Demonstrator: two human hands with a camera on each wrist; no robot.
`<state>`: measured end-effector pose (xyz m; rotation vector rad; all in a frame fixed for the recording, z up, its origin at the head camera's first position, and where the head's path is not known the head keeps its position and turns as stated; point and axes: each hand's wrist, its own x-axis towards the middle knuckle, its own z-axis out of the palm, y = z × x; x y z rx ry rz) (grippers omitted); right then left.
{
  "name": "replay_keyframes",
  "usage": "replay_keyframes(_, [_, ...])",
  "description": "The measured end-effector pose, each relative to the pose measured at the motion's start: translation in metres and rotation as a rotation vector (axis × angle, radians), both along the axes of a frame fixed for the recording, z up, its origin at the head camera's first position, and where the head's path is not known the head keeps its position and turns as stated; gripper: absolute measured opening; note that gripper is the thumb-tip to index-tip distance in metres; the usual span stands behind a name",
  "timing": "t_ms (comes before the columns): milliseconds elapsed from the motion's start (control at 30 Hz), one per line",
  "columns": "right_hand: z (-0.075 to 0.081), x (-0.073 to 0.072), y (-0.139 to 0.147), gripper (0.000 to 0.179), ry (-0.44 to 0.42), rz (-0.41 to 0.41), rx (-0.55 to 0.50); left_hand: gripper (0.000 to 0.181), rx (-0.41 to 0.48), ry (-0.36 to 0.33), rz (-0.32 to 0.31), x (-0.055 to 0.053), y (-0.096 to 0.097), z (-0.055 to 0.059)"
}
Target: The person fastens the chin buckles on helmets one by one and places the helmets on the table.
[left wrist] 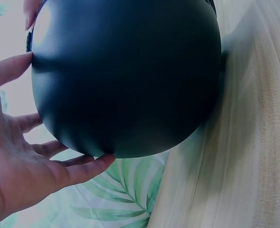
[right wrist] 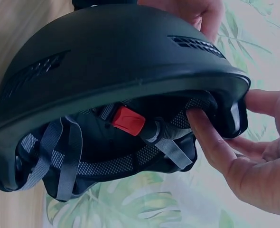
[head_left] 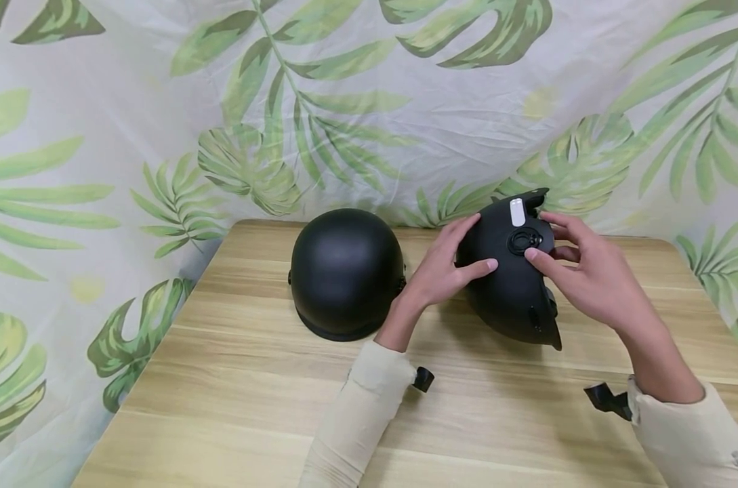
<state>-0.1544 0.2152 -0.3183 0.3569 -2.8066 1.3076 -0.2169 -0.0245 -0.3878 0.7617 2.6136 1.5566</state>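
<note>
A black helmet (head_left: 503, 298) lies tipped on its side at the right of the table, its open underside facing right. My left hand (head_left: 444, 268) holds the dome, thumb and fingers spread around the shell. At the rim, my right hand (head_left: 591, 271) grips the edge, with the thumb outside beside a round dial (head_left: 523, 240) and fingers inside. A white label (head_left: 518, 212) sits above that dial. Inside, the right wrist view shows grey straps (right wrist: 72, 154), a red buckle (right wrist: 129, 121) and mesh-covered padding. Vents (right wrist: 197, 45) mark the shell.
A second black helmet (head_left: 347, 271) stands dome up to the left, close to my left wrist. The wooden table (head_left: 253, 407) meets a leaf-patterned cloth (head_left: 161, 122) at its back edge. Black mounts (head_left: 606, 400) project from both sleeves.
</note>
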Motion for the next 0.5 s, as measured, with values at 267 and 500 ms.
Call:
replay_keyframes(267, [-0.004, 0.000, -0.002, 0.065, -0.011, -0.038, -0.103, 0.084, -0.011, 0.002, 0.009, 0.001, 0.001, 0.001])
replay_keyframes(500, [-0.014, 0.001, 0.005, 0.061, 0.007, -0.114, -0.260, 0.086, -0.030, -0.009, 0.003, 0.001, 0.002, 0.002])
